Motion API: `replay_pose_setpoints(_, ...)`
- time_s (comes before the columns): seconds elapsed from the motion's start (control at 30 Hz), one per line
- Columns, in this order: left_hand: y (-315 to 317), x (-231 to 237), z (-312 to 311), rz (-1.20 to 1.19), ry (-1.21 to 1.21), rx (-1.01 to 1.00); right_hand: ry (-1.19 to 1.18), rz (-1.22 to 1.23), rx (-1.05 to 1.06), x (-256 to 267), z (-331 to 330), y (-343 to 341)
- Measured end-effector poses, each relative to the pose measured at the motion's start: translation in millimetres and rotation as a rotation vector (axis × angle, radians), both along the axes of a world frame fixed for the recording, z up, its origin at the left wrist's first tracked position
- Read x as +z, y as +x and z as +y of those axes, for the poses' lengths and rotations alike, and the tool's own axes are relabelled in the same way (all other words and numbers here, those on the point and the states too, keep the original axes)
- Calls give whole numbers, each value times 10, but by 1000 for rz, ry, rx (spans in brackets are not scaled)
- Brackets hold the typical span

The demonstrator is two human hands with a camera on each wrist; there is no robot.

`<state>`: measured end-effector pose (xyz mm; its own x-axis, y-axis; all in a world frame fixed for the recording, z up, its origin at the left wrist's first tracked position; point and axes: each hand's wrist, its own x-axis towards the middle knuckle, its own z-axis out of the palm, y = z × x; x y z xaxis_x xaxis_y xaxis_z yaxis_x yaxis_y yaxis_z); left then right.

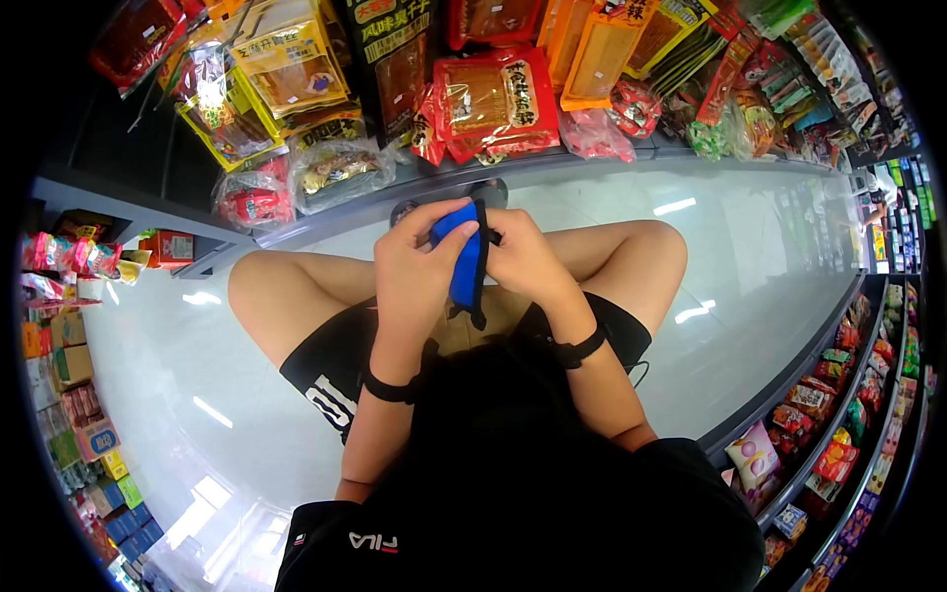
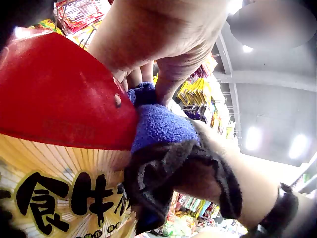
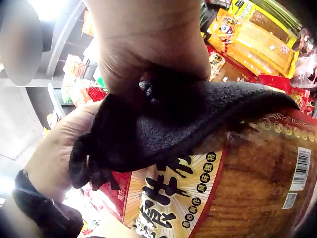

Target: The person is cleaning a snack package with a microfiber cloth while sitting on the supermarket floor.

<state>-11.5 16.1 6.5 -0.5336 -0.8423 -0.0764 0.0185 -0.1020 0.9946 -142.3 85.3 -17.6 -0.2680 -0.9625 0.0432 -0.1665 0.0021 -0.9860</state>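
A blue cloth with black edging (image 1: 466, 259) is held up between both hands, in front of the crossed legs. My left hand (image 1: 416, 259) pinches it between thumb and fingers from the left side. On the other side, my right hand (image 1: 523, 259) grips the black edge, its fingertips partly hidden by the cloth. The left wrist view shows the fuzzy blue face of the cloth (image 2: 163, 128), bunched with a loose black border. From the right wrist its dark grey underside (image 3: 168, 126) shows, overlapping a red snack packet (image 3: 257, 183) behind it.
The shelf edge (image 1: 671, 158) runs ahead, with the red snack packet (image 1: 493, 104), orange packets (image 1: 597, 59) and a yellow packet (image 1: 286, 59) on it. Shelves of snacks (image 1: 838, 395) line the right; stacked boxes (image 1: 94, 434) stand left. Pale tiled floor (image 1: 197, 345) lies around the legs.
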Motion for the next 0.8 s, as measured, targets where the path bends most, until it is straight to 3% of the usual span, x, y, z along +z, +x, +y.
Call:
replay_pose_setpoints(0.13, 51, -19, -55, 14, -61, 20, 69, -35, -53, -57, 4, -13)
replay_pose_setpoints(0.3, 183, 46, -138, 133, 137, 102, -46, 71, -189, -221, -9, -142)
replay_pose_setpoints(0.37, 217, 89, -158, 158, 46, 166, -90, 30, -342, -336, -28, -240)
replay_pose_setpoints(0.43, 362, 148, -223, 218, 33, 124, -72, -27, -337, -265, -3, -324)
replay_pose_setpoints(0.5, 341, 147, -204, 185, -6, 139, -140, -232, -385, -228, 0, -363)
replay_pose_setpoints(0.6, 345, -81, -247, 133, 79, 43, -171, -353, -434, -209, 16, -370)
replay_pose_setpoints(0.67, 306, -342, -314, -92, 100, -188, -179, -393, -470, -204, 15, -381)
replay_pose_setpoints(0.77, 47, -482, -95, -107, 55, -89, -174, -555, -464, -69, 38, -281)
replay_pose_setpoints(0.8, 32, -785, -120, 32, -106, -165, -175, -556, -445, -41, 45, -227)
